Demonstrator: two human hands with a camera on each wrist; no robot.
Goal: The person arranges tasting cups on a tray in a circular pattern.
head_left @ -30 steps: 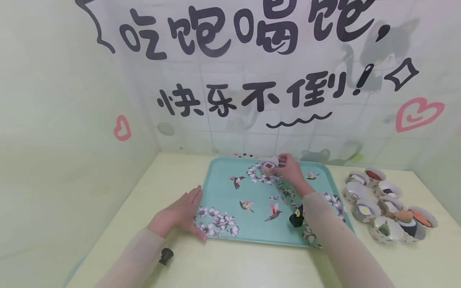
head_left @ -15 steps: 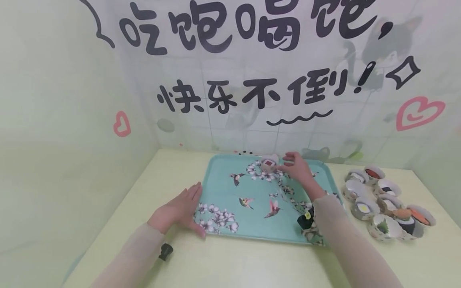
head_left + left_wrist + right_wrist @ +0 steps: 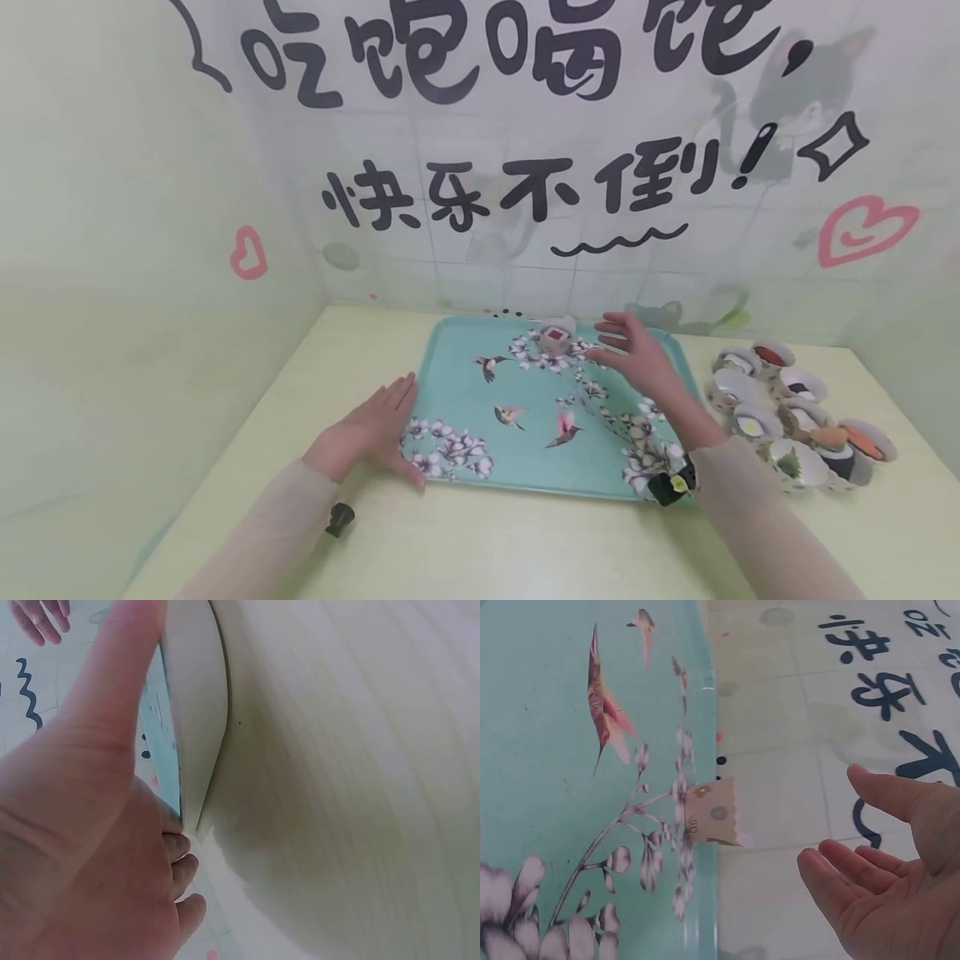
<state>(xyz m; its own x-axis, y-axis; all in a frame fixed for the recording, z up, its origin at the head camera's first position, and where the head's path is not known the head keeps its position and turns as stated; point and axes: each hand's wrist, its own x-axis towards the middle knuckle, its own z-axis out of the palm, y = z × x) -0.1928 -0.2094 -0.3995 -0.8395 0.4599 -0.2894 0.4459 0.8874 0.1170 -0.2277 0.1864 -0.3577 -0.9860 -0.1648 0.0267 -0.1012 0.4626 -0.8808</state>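
Note:
A blue-green tray (image 3: 457,387) printed with birds and blossoms lies on the table. Near its back edge stands a small patterned paper cup (image 3: 557,343) with a scalloped rim; a white piece with a red square centre sits in it. My right hand (image 3: 641,362) hovers over the tray just right of this cup, fingers spread and holding nothing. In the right wrist view a gap shows between the fingertips and the cup (image 3: 714,812). My left hand (image 3: 371,429) rests at the tray's left edge, fingers straight, thumb by the front corner; the left wrist view shows the tray's side (image 3: 196,712) against the hand.
Right of the tray stands a cluster of similar paper cups (image 3: 731,388) holding sushi-like pieces, among them an orange-topped one (image 3: 864,442) and one with a green leaf (image 3: 789,463). A wall hanging (image 3: 517,275) with large black lettering rises behind the table.
My right hand has let go of the paper cup and drawn away to the right, its fingers opening. The cup stays on the tray. My left hand keeps its place at the tray's edge.

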